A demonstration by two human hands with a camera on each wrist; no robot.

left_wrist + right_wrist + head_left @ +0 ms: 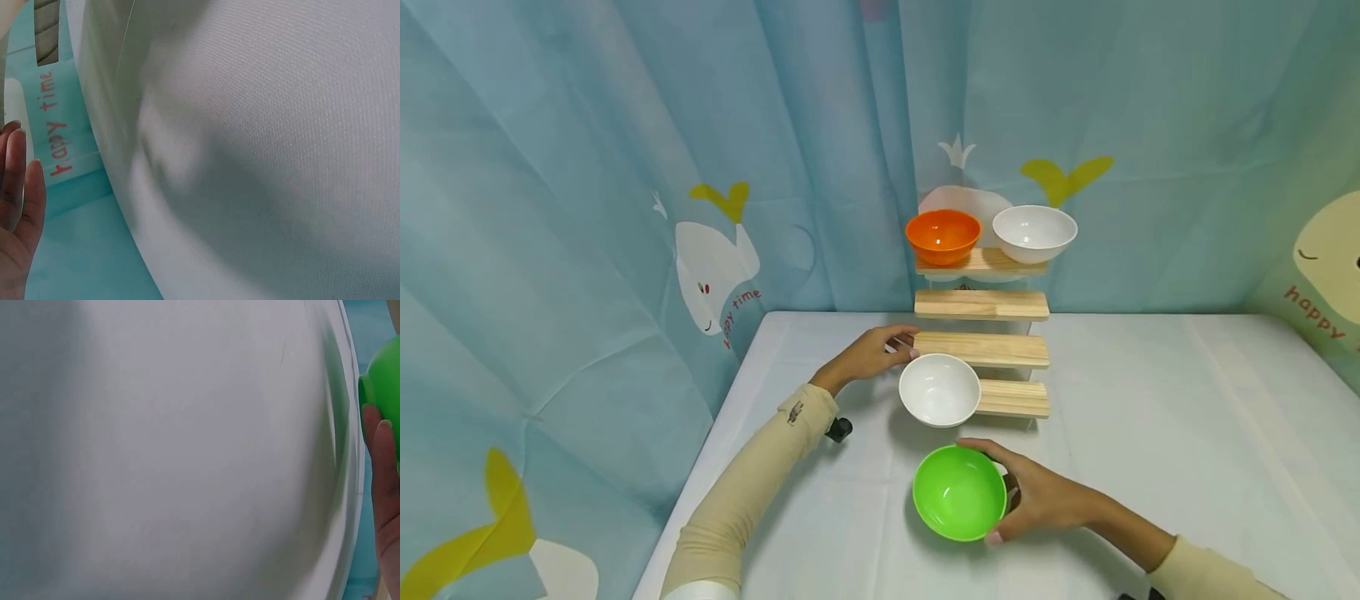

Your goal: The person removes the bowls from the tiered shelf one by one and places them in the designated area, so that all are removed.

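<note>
My right hand (1048, 496) grips a green bowl (958, 493) by its right side, thumb at the near rim and fingers at the far rim. In the right wrist view, that green bowl (386, 387) shows at the right edge with fingers against it. My left hand (872, 354) holds the left side of a stepped stand with wooden shelves (981, 350), fingertips at the third shelf from the top. A white bowl (940, 390) sits at the left of the lowest shelf, partly covering it. The left wrist view shows only part of the left hand (19, 206).
On the top shelf stand an orange bowl (943, 237) at the left and a white bowl (1034, 233) at the right. A white cloth covers the table (1157, 433). Behind and beside it hangs a blue printed curtain (842, 167).
</note>
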